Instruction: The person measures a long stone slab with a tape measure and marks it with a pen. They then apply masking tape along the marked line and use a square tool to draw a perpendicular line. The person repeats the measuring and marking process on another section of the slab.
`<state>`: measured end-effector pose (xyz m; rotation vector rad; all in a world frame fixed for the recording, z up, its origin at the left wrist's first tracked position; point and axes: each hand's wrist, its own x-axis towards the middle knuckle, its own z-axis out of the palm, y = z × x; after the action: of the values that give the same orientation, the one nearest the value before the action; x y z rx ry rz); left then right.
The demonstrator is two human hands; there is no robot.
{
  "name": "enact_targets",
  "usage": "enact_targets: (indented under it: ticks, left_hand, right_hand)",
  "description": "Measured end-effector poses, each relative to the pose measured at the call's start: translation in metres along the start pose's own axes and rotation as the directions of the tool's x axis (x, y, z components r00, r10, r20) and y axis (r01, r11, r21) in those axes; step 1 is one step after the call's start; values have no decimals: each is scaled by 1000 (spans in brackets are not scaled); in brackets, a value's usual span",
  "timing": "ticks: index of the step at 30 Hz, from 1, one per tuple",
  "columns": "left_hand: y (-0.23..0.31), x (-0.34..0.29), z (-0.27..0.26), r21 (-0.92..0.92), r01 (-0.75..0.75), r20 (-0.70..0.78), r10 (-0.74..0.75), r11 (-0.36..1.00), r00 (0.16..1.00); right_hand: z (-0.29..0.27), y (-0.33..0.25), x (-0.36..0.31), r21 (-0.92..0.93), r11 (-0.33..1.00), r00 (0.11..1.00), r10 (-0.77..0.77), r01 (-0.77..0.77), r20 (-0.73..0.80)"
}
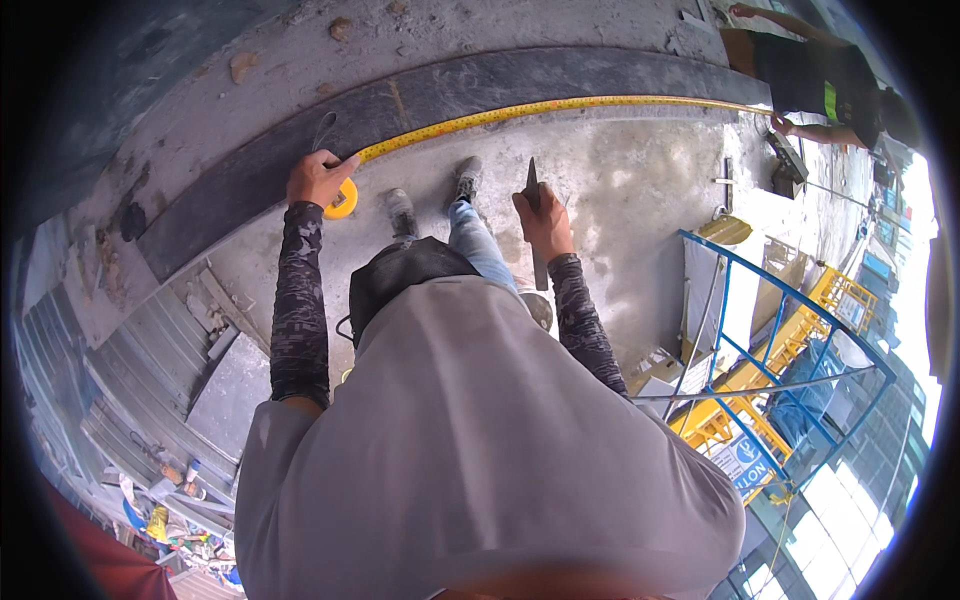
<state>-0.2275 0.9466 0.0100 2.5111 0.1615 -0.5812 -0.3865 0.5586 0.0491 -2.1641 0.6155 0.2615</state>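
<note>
At one o'clock, a dark flat pointed tool [533, 180] is grasped around its middle by the right hand [547, 222]; its midsection is covered by the fingers and its exact kind cannot be told. At ten o'clock, a yellow tape measure [341, 200] is gripped by the left hand [316, 180], by which part of its case is hidden; how its palm is set cannot be made out. From there the yellow blade [520, 111] is stretched in a curve past twelve, along the near edge of a long dark plank [420, 88], to two o'clock, where its end is met by the hand [783, 124] of a co-worker [815, 85]; whether the tip is pinched there is too small to tell. The centre and six o'clock are filled by a grey shirt [470, 430], by which the legs are largely blocked from sight, and a dark item [405, 268] at the waist is partly covered. Shoes [468, 175] are seen toward twelve, below the blade. A blue metal frame [760, 273] is placed between three and four, with a yellow structure [838, 298] partly screened behind it. Corrugated sheets [150, 345] are spread near nine, and small clutter around eight is blurred and cut off by the black rim.
</note>
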Motion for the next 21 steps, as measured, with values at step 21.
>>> enact_targets:
  ticks: [21]
  left_hand:
    - [10,-3,-2,-39,59,-4,-60,997,998]
  right_hand:
    - [35,-9,171,-248,943,944,-272,223,-185]
